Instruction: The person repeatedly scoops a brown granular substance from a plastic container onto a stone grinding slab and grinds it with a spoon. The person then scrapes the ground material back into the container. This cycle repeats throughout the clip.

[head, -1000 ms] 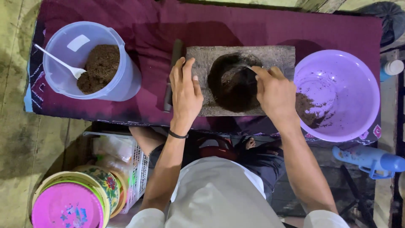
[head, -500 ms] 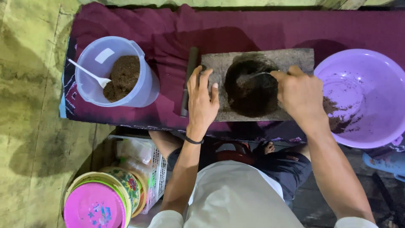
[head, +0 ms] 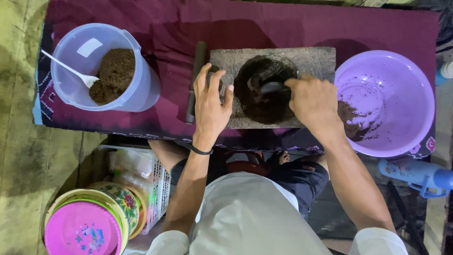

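Note:
A grey stone slab (head: 311,61) lies on a maroon cloth (head: 170,33), with a round patch of dark brown paste (head: 264,106) on it. My left hand (head: 211,106) rests flat on the slab's left edge, fingers spread. My right hand (head: 314,104) grips a dark spoon (head: 272,86) whose bowl sits in the paste. A dark rod-shaped tool (head: 196,78) lies just left of the slab, beside my left hand.
A clear plastic jug (head: 137,89) with brown powder and a white spoon (head: 71,71) stands at the left. A purple basin (head: 401,89) with brown residue sits at the right. Stacked colourful tins (head: 89,222) and a white basket (head: 160,184) stand below the table; a blue bottle (head: 415,174) lies at the right.
The view has shifted, so everything sits further right in frame. My right hand has moved slightly over the paste with the spoon. My left hand stays on the slab's edge.

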